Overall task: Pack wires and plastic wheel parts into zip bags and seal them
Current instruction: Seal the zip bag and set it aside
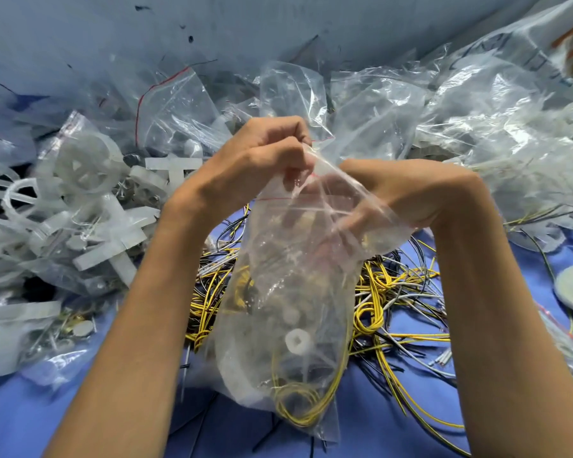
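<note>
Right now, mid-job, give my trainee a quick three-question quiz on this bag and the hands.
1. True or false: the zip bag lies flat on the blue cloth.
2. The wire coil at the bag's bottom is: A red, B yellow, C green.
3. Fill in: the left hand pinches the bag's ____ edge.
Key: 1 false, the right hand grips it too, upright; 2 B; 3 top.

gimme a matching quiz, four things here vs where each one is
1 zip bag
2 yellow wire coil
3 loose wire pile
4 white disc

a far right edge, on the blue cloth
b bottom of the bag
c held by left hand and right hand
d on the cloth behind the bag

Pairs: 1-c, 2-b, 3-d, 4-a
</note>
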Available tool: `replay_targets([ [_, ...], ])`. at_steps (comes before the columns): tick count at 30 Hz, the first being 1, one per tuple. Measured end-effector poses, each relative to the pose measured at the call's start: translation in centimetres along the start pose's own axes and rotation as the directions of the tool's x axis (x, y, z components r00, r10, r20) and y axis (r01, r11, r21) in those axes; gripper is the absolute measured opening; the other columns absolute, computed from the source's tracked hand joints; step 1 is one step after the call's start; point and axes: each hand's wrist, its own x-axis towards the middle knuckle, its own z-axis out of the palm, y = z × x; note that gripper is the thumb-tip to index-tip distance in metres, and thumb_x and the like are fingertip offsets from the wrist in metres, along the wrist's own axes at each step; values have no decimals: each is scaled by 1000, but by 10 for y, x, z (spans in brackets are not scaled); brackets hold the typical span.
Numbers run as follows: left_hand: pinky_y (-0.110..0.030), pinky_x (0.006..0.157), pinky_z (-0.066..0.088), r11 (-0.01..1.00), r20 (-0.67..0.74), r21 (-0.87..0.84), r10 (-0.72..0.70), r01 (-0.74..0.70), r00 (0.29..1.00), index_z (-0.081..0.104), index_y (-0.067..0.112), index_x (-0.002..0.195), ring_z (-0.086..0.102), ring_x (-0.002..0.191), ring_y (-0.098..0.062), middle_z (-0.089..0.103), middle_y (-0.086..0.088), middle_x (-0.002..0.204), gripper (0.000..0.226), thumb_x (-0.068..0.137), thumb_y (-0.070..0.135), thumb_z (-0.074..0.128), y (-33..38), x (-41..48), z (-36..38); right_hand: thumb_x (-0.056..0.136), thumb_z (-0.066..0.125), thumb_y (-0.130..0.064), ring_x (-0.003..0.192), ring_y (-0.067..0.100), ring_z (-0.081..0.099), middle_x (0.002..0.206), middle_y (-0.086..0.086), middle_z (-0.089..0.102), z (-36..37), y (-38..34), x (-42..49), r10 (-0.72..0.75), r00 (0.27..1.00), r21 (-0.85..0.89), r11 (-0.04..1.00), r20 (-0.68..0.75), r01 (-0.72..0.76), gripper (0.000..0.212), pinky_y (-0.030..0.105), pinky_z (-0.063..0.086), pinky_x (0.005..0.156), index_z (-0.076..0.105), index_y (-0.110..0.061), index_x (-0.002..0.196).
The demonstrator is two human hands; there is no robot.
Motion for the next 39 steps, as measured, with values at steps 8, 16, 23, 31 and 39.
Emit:
replay_targets([
  [8, -16, 52, 33, 999, -58, 37, 19, -17, 998, 44, 12, 65, 38, 51, -7, 42, -1, 54, 7, 69, 11, 50, 3, -2, -1, 74, 68, -16, 75, 15, 61, 85, 9, 66, -3, 7, -4, -114, 993, 188, 975, -38, 120, 34, 20, 49, 65, 64, 3, 101],
  [16, -24, 57, 28, 972, -184, 227, -20, 62, 983, 49, 19, 61, 35, 61, -11, 42, 1, 59, 11, 61, 25, 58, -9, -2, -16, 89, 57, -29, 79, 22, 64, 87, 18, 72, -18, 22, -10, -76, 953, 144, 982, -294, 123, 28, 32, 42, 72, 68, -6, 99],
  [23, -14, 52, 29, 968, -277, 243, 11, 59, 961, 47, 21, 58, 39, 51, 1, 45, 17, 47, 12, 68, 25, 52, -13, 2, -21, 70, 75, -37, 46, 9, 49, 51, -4, 57, -22, 21, -12, -129, 887, 71, 982, -443, 178, 34, 16, 40, 48, 65, -6, 76],
  [31, -31, 77, 46, 880, -406, 408, -65, 244, 912, 59, 21, 70, 56, 88, -22, 55, 2, 85, 17, 78, 36, 58, -23, 6, -25, 68, 73, -43, 69, 17, 48, 71, -2, 55, -26, 33, -2, -2, 814, 48, 998, -581, 37, 34, 36, 38, 67, 64, -20, 91],
  [39, -9, 41, 40, 883, -343, 125, -390, 453, 855, 56, 12, 68, 54, 42, 0, 55, -4, 67, 31, 97, 23, 49, -24, -2, -33, 77, 67, -43, 81, 27, 70, 81, 7, 72, -31, 46, -16, 199, 882, 57, 979, -427, -193, 31, 44, 54, 84, 66, -12, 83],
])
